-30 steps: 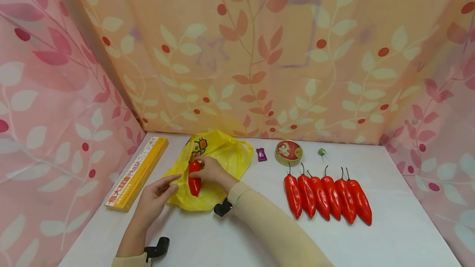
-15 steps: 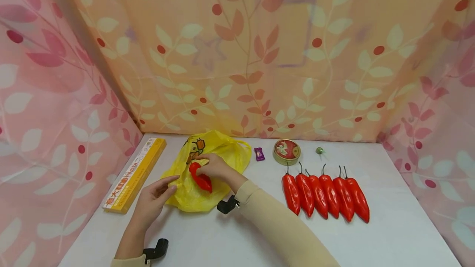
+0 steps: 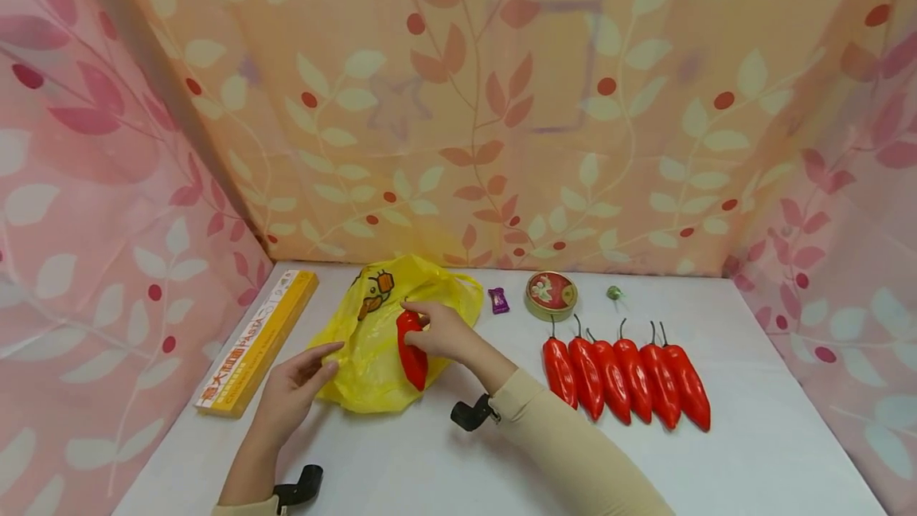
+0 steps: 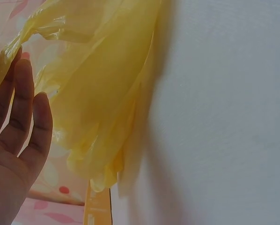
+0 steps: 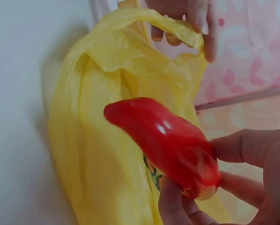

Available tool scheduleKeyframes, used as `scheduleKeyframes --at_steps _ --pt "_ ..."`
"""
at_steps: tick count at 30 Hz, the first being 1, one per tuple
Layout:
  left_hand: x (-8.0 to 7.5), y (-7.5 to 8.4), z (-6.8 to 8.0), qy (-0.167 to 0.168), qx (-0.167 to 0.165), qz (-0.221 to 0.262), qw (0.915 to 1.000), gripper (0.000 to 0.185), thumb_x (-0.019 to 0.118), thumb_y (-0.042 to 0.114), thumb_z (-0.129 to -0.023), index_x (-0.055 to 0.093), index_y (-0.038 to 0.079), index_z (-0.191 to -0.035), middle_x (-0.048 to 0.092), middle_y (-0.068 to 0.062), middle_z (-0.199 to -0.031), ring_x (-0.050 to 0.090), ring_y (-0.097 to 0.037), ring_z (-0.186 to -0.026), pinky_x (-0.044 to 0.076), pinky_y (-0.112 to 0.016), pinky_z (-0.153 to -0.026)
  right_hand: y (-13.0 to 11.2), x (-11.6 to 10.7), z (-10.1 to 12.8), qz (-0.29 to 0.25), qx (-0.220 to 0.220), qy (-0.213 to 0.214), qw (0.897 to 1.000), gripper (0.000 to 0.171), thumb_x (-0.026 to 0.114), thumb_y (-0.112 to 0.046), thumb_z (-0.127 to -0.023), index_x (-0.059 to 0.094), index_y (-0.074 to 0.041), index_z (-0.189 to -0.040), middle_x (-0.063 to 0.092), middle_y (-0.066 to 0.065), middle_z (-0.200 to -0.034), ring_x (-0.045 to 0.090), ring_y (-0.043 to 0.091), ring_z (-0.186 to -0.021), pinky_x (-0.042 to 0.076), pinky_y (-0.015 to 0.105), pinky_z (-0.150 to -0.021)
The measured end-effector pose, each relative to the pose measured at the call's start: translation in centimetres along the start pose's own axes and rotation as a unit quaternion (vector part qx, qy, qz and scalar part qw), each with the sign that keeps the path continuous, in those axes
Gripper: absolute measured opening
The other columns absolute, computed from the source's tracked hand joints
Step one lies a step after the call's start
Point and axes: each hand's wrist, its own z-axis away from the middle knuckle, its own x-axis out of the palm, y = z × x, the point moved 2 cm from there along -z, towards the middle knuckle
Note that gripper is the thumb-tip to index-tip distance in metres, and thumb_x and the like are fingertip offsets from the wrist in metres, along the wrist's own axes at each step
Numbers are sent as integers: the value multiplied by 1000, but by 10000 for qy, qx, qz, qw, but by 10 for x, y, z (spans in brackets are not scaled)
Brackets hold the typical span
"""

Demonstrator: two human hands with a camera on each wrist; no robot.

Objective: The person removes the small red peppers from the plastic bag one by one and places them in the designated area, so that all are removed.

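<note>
The right hand [image 3: 446, 334] is holding a red pepper [image 3: 411, 349] by its stem end. Its thumb and fingers are curling round the fat top, so the pointed tip is hanging down and is free to slide. The pepper is sitting just above the yellow bag [image 3: 380, 341], at the bag's right edge, so it looks like it is being held at the bag's mouth, going in or coming out. I cannot tell which.

The left hand [image 3: 297, 385] is pinching the near edge of the bag with its thumb and fingers. The other fingers are lying fairly straight. It seems to be holding the thin plastic so the bag is not sliding about on the tabletop [image 3: 444, 468] and its mouth is not flopping shut.

Six more red peppers [image 3: 626, 377] are lying side by side in a neat row to the right, stems pointing away from the person. They are well apart from the bag, within reach of the right hand.

A long yellow box [image 3: 258, 337] is lying left of the bag. A round tin [image 3: 551, 295], a purple sweet [image 3: 498, 300] and a small green sweet [image 3: 614, 292] are sitting near the back.
</note>
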Motion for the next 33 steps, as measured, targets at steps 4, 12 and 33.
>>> scheduleKeyframes --at_steps 4,12,33 --pt "0 0 1 11 -46 -13 10000 38 64 39 -99 68 19 -131 63 -5 -136 54 -11 -103 49 -11 -86 3 -9 16 -23 -140 13 9999 52 69 -24 -92 59 -29 -142 65 10 -124 62 21 -99 61 31 -72" --pt "0 -1 4 9 -296 -89 9995 41 64 43 -98 67 21 -132 62 -3 -138 54 -11 -109 46 -7 -89 15 -29 46 -67 -429 199 9989 48 66 -27 -95 57 -29 -142 63 7 -126 63 26 -105 62 35 -74" --pt "1 0 0 -8 -86 -101 9999 39 64 40 -99 67 20 -132 63 -3 -134 53 -14 -101 49 -12 -84 67 -73 112 1243 592 1661 9764 54 78 -28 -88 58 -24 -139 63 7 -121 59 26 -104 61 36 -66"
